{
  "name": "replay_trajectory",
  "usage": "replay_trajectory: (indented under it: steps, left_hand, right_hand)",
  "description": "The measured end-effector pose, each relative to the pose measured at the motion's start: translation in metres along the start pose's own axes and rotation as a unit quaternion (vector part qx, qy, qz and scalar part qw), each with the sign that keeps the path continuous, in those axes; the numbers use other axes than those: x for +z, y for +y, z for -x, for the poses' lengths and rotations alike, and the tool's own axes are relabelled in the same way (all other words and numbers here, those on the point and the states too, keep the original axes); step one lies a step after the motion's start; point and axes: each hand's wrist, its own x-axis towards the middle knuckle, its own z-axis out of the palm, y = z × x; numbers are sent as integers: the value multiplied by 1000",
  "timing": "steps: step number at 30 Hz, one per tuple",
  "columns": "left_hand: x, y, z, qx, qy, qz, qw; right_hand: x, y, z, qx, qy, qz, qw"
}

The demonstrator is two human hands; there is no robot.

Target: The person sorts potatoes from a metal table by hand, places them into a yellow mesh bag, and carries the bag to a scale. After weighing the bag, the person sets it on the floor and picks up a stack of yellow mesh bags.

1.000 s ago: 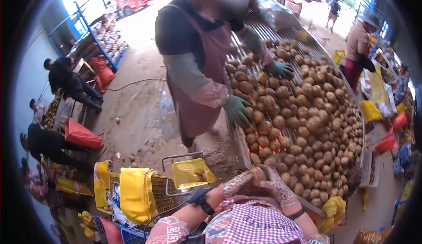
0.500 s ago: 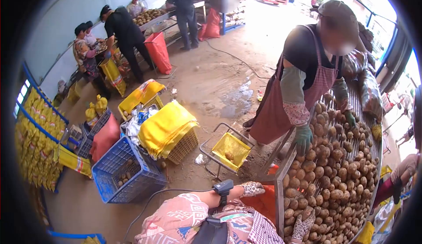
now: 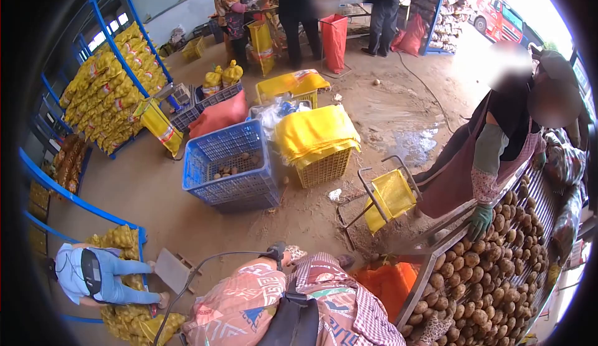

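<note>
My left hand point(image 3: 297, 256), in a patterned glove, is by my chest above an orange sack point(image 3: 386, 282); a black device sits on its wrist. Only a small part of it shows, and I cannot tell what it holds. At the bottom edge, my right hand point(image 3: 436, 328), also gloved, rests on the potatoes point(image 3: 492, 284) heaped on the slatted sorting table point(image 3: 416, 290); its grip is unclear. Across the table a co-worker in an apron has a green-gloved hand point(image 3: 479, 221) on the table's edge.
A yellow mesh bag on a metal frame point(image 3: 389, 196) stands by the table. Left of it are a yellow basket draped with yellow sacks point(image 3: 317, 137) and a blue crate point(image 3: 230, 168) holding a few potatoes. Filled yellow bags point(image 3: 106, 97) stack at left. Other people work at the back.
The view has swung left, off the potato table and onto the floor and crates. My hands, together over the potatoes a second ago, have parted; the left has pulled back toward my body.
</note>
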Motion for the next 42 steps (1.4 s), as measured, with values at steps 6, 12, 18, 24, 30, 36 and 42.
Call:
replay_trajectory:
  steps: [6, 12, 18, 24, 30, 36, 42]
  left_hand:
    - [10, -41, 12, -20, 18, 42, 999]
    - [18, -44, 6, 6, 5, 83, 997]
    - [2, -3, 1, 51, -76, 211, 973]
    - [-9, 39, -24, 99, -105, 41, 989]
    - [24, 129, -51, 321, -1, -186, 929]
    - [114, 268, 63, 655, 47, -222, 721]
    - [198, 344, 149, 778, 1, -299, 552]
  right_hand:
    - [2, -1, -1, -19, -5, -17, 1000]
    - [3, 6, 6, -33, -3, -38, 999]
    - [-18, -17, 25, -17, 75, 43, 996]
    - [-13, 3, 37, 3, 38, 37, 999]
    - [-3, 4, 57, 65, 70, 53, 994]
    - [15, 21, 96, 52, 170, 12, 984]
    - [17, 24, 104, 36, 185, 21, 982]
